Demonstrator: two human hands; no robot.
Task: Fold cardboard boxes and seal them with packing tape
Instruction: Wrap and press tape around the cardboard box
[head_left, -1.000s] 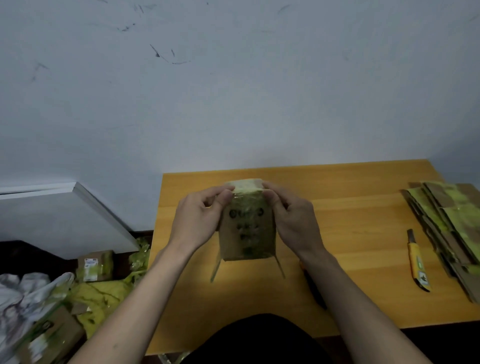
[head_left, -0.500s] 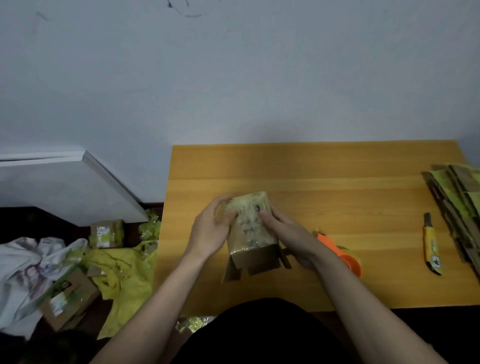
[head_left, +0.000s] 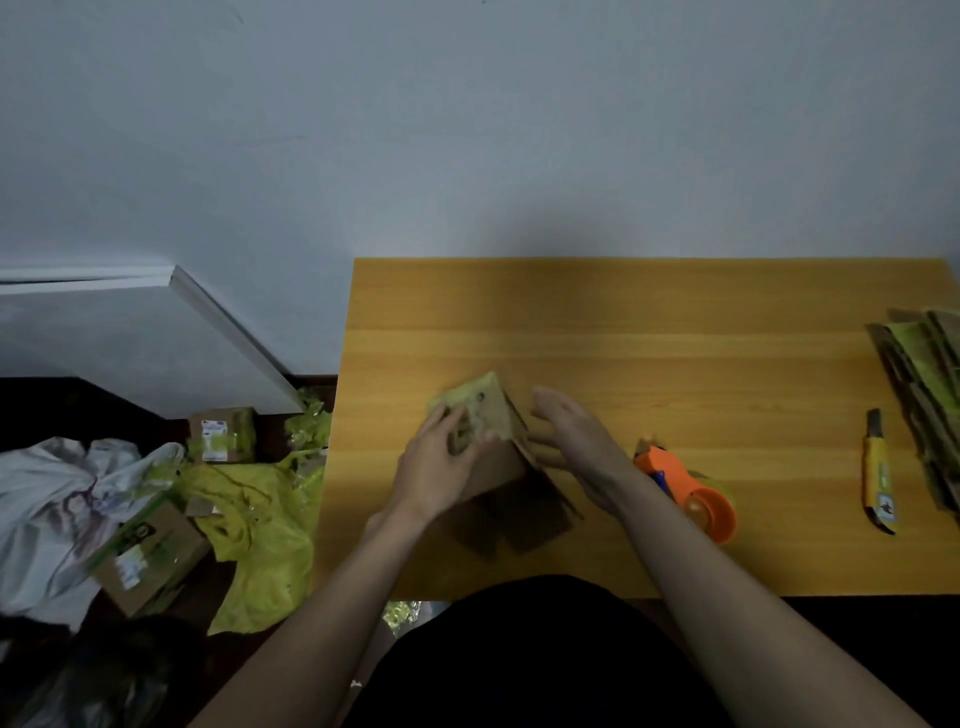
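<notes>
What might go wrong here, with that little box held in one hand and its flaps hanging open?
The left hand alone grips the box, tilted on the table; it might slip or tip. The right hand is open beside it, so the loose flaps may spring apart before taping. Reaching for the tape dispenser could nudge the box.

The wooden table (head_left: 675, 332) bears a cardboard box (head_left: 493, 452), tape dispenser (head_left: 691, 493), knife (head_left: 878, 475), flattened cardboard (head_left: 924, 395).

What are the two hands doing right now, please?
Left hand: gripping the box.
Right hand: open, fingers straight, beside the box.
</notes>
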